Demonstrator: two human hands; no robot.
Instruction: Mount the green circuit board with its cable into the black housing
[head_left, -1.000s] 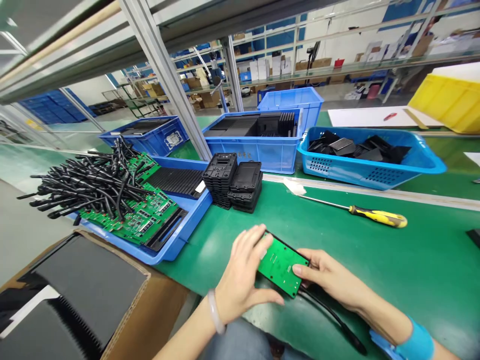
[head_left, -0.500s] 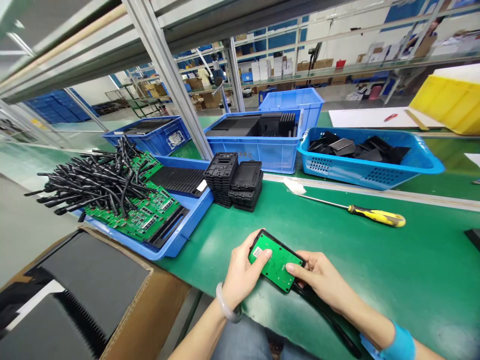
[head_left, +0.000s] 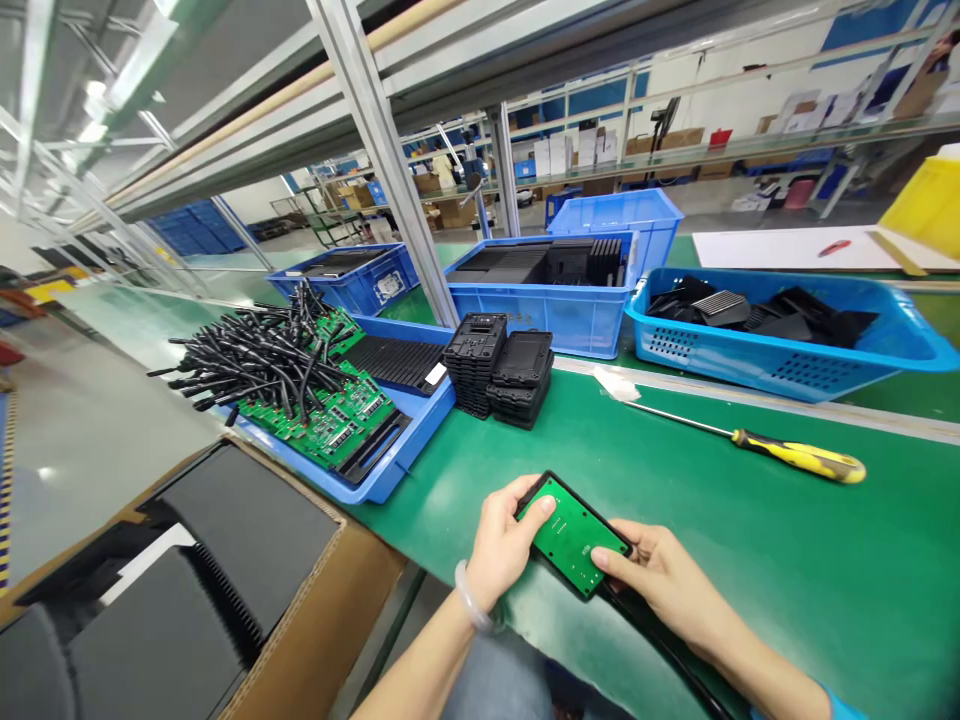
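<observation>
Green board [head_left: 571,535] sits in its black case on the bench [head_left: 750,560] between our hands, left hand [head_left: 504,545] and right hand [head_left: 660,585] both pinching its ends, so we should push down softly and evenly with our fingers.

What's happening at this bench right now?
A person holds a green circuit board seated in a black case with both hands: the left hand grips its near-left end, the right hand its right end, thumbs on top. A black cable trails from it across the green mat. A yellow-handled screwdriver lies beyond, untouched.
</observation>
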